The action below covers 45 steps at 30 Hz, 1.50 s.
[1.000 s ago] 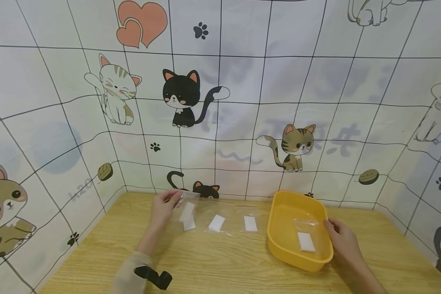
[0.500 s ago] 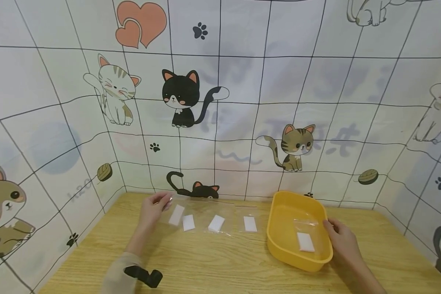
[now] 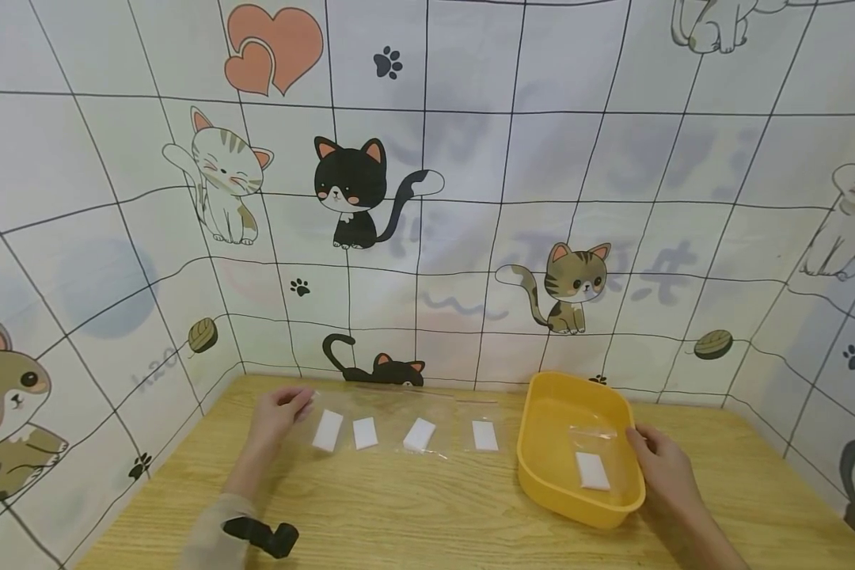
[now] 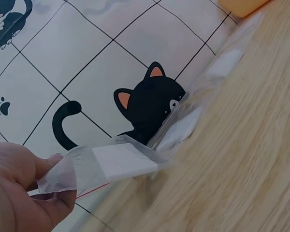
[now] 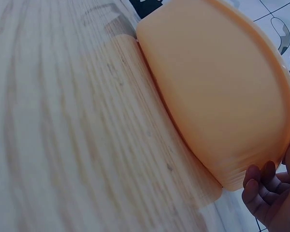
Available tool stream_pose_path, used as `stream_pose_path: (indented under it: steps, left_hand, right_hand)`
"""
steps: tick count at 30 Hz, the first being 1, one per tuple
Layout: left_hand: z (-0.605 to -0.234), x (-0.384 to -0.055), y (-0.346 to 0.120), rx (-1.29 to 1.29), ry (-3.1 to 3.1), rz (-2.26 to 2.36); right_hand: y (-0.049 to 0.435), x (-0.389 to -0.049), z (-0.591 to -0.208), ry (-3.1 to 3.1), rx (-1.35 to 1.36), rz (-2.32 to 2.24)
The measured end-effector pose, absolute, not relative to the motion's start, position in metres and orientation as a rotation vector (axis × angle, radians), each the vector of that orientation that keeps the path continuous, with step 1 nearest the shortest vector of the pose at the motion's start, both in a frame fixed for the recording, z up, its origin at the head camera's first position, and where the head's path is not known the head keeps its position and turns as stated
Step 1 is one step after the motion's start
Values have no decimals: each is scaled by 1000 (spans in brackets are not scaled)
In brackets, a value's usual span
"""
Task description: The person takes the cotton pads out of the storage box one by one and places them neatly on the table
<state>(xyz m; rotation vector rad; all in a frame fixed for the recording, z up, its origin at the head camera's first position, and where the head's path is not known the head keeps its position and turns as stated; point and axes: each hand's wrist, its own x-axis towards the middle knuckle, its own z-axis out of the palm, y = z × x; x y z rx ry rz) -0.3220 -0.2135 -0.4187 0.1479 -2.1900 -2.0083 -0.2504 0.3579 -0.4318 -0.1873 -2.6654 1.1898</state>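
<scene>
At the left end of the table, my left hand (image 3: 278,416) pinches the top edge of a clear plastic zip bag (image 4: 67,169). Inside it lies a flat white block (image 4: 123,162). The bag appears tilted just above the tabletop in the left wrist view. My right hand (image 3: 663,459) grips the right rim of a yellow plastic basin (image 3: 552,495), thumb at the rim and fingers against the outer wall (image 5: 222,87). In that basin rests another clear bag with a white block (image 3: 593,472).
To the right of the held bag, more clear bags with white blocks lie in a row: one block (image 3: 365,433), a second block (image 3: 419,435) and a third block (image 3: 484,435). A cat-printed sheet (image 3: 463,237) hangs behind the wooden table (image 3: 399,514).
My left hand has moved left and slightly down with the bag, bringing it from above the neighbouring bag to the row's left end. The right hand and basin have stayed put.
</scene>
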Motion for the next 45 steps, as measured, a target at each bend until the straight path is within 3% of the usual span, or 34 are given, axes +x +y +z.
stream_pose_path:
  steps: [12,23,45]
  left_hand:
    - [-423,-319,-235,173,-2401,-1859]
    - [-424,-316,-241,155,-2664,-1248]
    - [-451,-340,-247,257,-2663,-1028]
  right_hand:
    - [358,-250,-432,-2659,-201,1224]
    - [359,-250,-435,-2637,-214,1247]
    - [358,-248,-436,-2611,-192,1215]
